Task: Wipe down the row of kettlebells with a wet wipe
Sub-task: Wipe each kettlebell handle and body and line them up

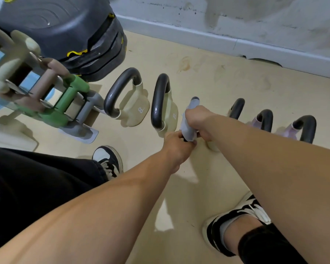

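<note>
A row of kettlebells with dark handles stands on the beige floor. Two cream ones (133, 109) (167, 115) are at the left. The third kettlebell (211, 146) is mostly hidden by my hands, and its handle is wrapped in a pale wet wipe (188, 123). My right hand (200, 121) is closed around the wipe on the handle's upper part. My left hand (176, 144) pinches the lower end of the wipe and handle. Further right stand another dark-handled one (237, 108) and two lilac ones (265, 121) (305, 128).
A dumbbell rack (46, 96) with cream, brown, green and grey dumbbells stands at the left. Behind it lies a stack of dark step platforms (80, 35). A white wall and skirting (236, 42) run behind the row. My shoes (109, 161) (236, 220) stand near the kettlebells.
</note>
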`<state>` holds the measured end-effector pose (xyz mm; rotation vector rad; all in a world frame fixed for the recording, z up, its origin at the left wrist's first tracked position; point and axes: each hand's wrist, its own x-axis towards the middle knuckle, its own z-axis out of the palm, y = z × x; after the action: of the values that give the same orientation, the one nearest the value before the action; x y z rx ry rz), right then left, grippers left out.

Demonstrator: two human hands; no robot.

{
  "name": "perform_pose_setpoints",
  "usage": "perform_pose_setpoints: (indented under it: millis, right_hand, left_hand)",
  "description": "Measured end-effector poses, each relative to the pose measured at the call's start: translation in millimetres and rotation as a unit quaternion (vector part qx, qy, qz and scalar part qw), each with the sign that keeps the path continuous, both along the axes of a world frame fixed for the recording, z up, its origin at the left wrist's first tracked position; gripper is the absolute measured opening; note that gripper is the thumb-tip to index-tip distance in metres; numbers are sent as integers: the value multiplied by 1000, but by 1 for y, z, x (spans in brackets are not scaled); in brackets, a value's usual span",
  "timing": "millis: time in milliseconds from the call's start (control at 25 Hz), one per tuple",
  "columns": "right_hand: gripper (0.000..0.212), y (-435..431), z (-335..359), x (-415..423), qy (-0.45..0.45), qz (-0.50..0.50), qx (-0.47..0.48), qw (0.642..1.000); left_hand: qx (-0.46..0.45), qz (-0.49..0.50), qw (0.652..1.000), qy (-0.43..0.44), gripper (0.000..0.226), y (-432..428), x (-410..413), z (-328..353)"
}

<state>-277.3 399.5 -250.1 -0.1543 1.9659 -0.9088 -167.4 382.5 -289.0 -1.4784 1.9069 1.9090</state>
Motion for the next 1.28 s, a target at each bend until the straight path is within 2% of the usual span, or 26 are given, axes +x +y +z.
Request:
perform_pose_setpoints:
  millis: [80, 160, 200, 280, 360, 400, 440, 480, 520, 560, 600, 680, 800, 880, 960, 1040, 1080, 1160, 1200, 1280]
  right_hand:
    - [13, 13, -4, 20, -15, 1, 30, 999]
    - [31, 23, -8, 41, -37, 51, 68, 996]
    - [32, 29, -7, 50, -57, 77, 77, 992]
    - [22, 42, -6, 63, -62, 111, 70, 989]
    - [24, 54, -3, 61, -56, 59, 36, 996]
    - [29, 59, -1, 58, -43, 68, 51, 996]
    - [29, 63, 8, 58, -6, 106, 105, 989]
    - [21, 66, 17, 59, 46, 155, 157, 974]
    - [9, 70, 21, 59, 134, 218, 190, 948]
    - [12, 76, 21, 57, 215, 233, 190, 929]
    - [21, 80, 18, 54, 226, 212, 174, 935]
    - [24, 82, 4, 50, 238, 181, 95, 949]
    - [31, 66, -25, 60, 224, 233, 30, 946]
    - [24, 55, -34, 63, 275, 290, 24, 917]
    - [21, 47, -34, 67, 364, 358, 30, 859]
    - [29, 33, -34, 78, 443, 418, 27, 792]
    - [33, 27, -35, 86, 464, 439, 8, 769]
    - [47, 22, -43, 99, 476, 476, -20, 739]
    - [54, 25, -47, 96, 477, 492, -18, 728]
    - [59, 42, -46, 80, 458, 480, 21, 747]
  left_hand:
    - [-5, -17, 1000, -9, 14, 9, 26, -2]
    - [-5, -34, 999, -20, 13, 23, 59, -4]
    - [-11, -41, 999, -24, 14, 29, 77, -6]
    - [-37, -33, 998, -30, 17, 34, 108, -12]
    - [-94, -28, 994, -38, 18, 31, 121, -14]
    - [-129, -33, 990, -45, 17, 28, 122, -13]
    - [-158, -36, 985, -51, 16, 26, 122, -11]
    - [-182, -35, 981, -54, 15, 22, 121, -10]
    - [-205, -30, 977, -53, 13, 18, 121, -11]
    - [-224, -25, 973, -46, 10, 13, 123, -13]
    - [-236, -28, 971, -33, 9, 6, 125, -15]
    - [-248, -72, 966, -20, 10, -9, 125, -18]
    - [-253, -110, 961, -22, 11, -28, 117, -14]
    - [-241, -109, 964, -25, 16, -43, 110, -12]
    - [-223, -112, 968, -16, 18, -57, 102, -11]
    - [-204, -115, 972, 14, 14, -65, 98, -13]
    - [-204, -116, 972, 34, 21, -66, 98, -16]
    - [-204, -106, 971, 57, 32, -68, 100, -21]
    - [-197, -102, 973, 60, 30, -69, 100, -23]
    - [-187, -114, 975, 49, 20, -71, 98, -21]
